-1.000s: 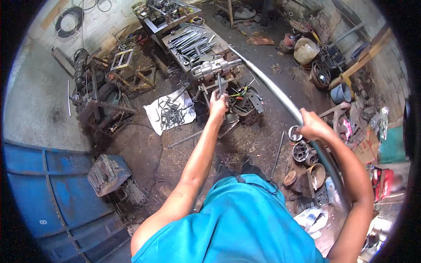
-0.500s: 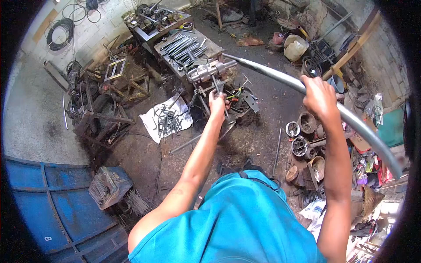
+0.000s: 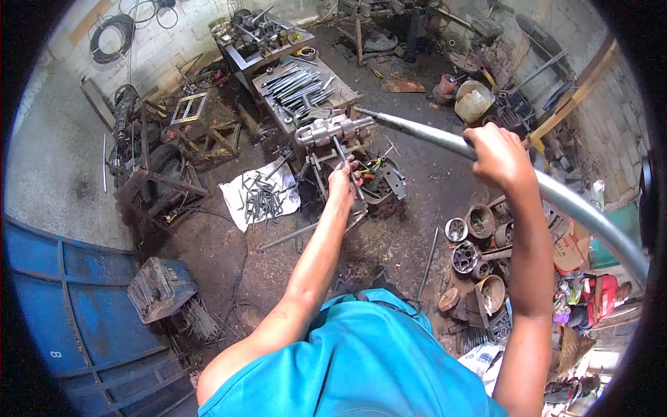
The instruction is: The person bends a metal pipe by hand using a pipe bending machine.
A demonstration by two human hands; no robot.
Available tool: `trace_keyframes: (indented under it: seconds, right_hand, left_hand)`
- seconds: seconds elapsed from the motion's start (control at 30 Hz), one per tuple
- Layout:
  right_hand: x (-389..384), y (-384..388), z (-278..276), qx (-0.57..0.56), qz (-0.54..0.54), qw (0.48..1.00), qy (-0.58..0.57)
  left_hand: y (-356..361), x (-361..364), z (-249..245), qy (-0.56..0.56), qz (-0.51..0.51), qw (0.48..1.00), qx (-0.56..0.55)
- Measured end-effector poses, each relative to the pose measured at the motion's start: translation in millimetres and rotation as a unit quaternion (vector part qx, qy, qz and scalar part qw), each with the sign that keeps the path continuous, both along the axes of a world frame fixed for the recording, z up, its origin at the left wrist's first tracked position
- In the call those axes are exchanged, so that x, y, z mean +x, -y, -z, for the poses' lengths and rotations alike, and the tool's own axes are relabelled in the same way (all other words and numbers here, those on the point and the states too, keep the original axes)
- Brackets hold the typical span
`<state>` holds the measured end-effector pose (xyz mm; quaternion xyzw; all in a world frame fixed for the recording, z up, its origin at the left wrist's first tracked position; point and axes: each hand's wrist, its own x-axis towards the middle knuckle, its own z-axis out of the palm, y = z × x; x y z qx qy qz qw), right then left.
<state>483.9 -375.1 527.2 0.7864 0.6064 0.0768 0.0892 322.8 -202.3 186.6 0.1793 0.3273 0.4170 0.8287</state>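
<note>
My right hand (image 3: pixel 505 156) is closed round a long grey metal pipe (image 3: pixel 580 207), which slants from the vise area to the right edge of the view. The pipe's far end meets a thinner dark bar (image 3: pixel 368 112) beside a metal vise (image 3: pixel 332 131) at the bench's near end. My left hand (image 3: pixel 342 182) is wrapped round a thin metal rod (image 3: pixel 338 147) that runs from the vise down towards me. Below the vise, tools with coloured handles (image 3: pixel 375 167) lie in a container, partly hidden by my left hand.
Many metal rods (image 3: pixel 299 87) are piled on the workbench (image 3: pixel 344 94). Short bent rods lie on a white sheet (image 3: pixel 233 198) on the floor. To the right stand buckets (image 3: pixel 479 221) of parts; at lower left, a plastic container (image 3: pixel 161 288) of rods and a blue metal panel (image 3: pixel 35 292).
The view has shifted slightly. The right hand and pipe sit a little lower in it, while both hands keep their grips.
</note>
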Motion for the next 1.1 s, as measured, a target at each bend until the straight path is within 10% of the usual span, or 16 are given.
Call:
trace_keyframes:
  seconds: [0.1, 0.23, 0.4, 0.57, 0.87, 1.1]
  right_hand:
    - [-1, -2, -5, -0.013, 0.008, 1.0, -0.012]
    - [3, -1, -1, 0.015, -0.022, 1.0, -0.01]
    - [3, 5, 6, 0.013, -0.031, 0.999, -0.019]
    - [4, 8, 13, 0.057, -0.048, 0.997, 0.007]
    - [-1, 13, 18, 0.02, -0.015, 1.0, -0.017]
    - [3, 1, 9, 0.002, 0.0, 1.0, -0.029]
  left_hand:
    - [0, 0, -6, 0.081, 0.0, 0.997, -0.008]
    - [3, 8, -14, -0.173, -0.023, 0.983, 0.058]
    - [-12, 7, 17, 0.059, -0.023, 0.998, 0.01]
    - [-22, 9, 33, 0.037, -0.014, 0.999, 0.027]
    - [-12, 6, -8, -0.22, 0.103, 0.967, -0.08]
    - [-22, 2, 17, 0.001, 0.098, 0.99, -0.104]
